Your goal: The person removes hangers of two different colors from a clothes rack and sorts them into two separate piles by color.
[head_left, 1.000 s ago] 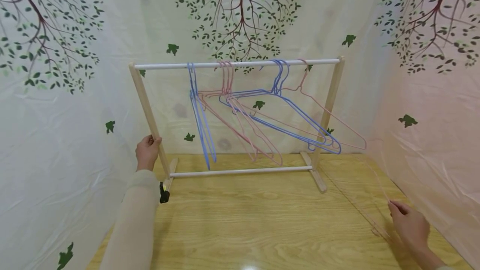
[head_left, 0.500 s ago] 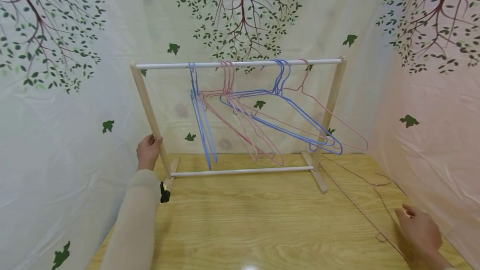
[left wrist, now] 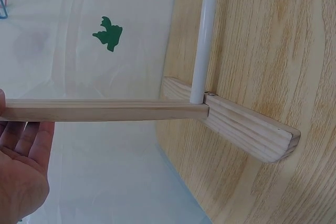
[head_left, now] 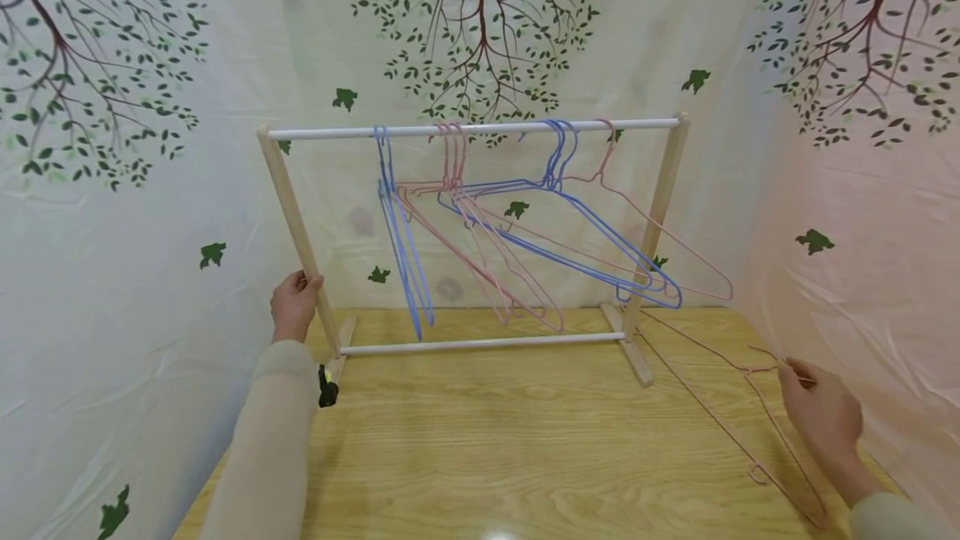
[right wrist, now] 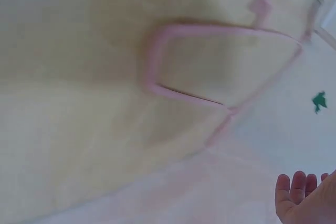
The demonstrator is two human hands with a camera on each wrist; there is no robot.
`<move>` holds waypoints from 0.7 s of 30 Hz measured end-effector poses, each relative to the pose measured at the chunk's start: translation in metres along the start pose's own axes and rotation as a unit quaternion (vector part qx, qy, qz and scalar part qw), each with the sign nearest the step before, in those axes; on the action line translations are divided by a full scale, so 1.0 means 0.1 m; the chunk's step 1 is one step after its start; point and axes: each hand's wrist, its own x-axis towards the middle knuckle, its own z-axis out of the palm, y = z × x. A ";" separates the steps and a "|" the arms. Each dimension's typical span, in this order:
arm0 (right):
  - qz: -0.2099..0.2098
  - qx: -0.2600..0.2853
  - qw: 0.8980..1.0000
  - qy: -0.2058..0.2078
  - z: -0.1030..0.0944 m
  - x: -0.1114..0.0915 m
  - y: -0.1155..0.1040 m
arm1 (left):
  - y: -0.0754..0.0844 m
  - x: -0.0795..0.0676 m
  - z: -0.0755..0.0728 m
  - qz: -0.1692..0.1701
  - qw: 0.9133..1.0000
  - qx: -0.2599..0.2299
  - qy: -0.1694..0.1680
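On the tabletop [head_left: 525, 440] stands a rack [head_left: 495, 128], a pink hanger [head_left: 747, 372] at its right. The left hand [head_left: 295, 307] pinches the left post [left wrist: 105, 110]; the right hand's [head_left: 821, 411] half-curled grip meets the hanger's hook [head_left: 765, 369], closure unclear. Apparently picking-up; next, a firm pinch seems required.

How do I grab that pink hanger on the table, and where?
Probably pinch the hook, coming from the right. The pink hanger lies on the table with its curved hook pointing right, away from the rack, so it looks easiest to reach there.
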 end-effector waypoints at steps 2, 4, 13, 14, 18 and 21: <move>-0.001 0.016 1.000 0.019 -0.02 0.07 -0.11 | -0.01 0.00 0.00 0.002 1.000 -0.002 -0.001; -0.004 0.031 0.999 0.032 -0.06 0.14 -0.24 | -0.02 0.01 0.00 0.005 1.000 -0.004 0.000; -0.029 0.090 0.992 0.083 -0.22 0.54 -0.87 | -0.02 0.03 0.02 0.006 1.000 -0.011 0.010; -0.035 0.093 0.991 0.090 -0.23 0.58 -0.94 | -0.02 0.03 0.02 0.005 1.000 -0.012 0.012; -0.068 0.101 0.987 0.106 -0.26 0.70 -1.21 | -0.02 0.01 0.04 -0.005 1.000 -0.018 0.023; -0.102 0.100 0.985 0.101 -0.26 0.75 -1.39 | 0.00 -0.02 0.05 -0.016 0.999 -0.026 0.031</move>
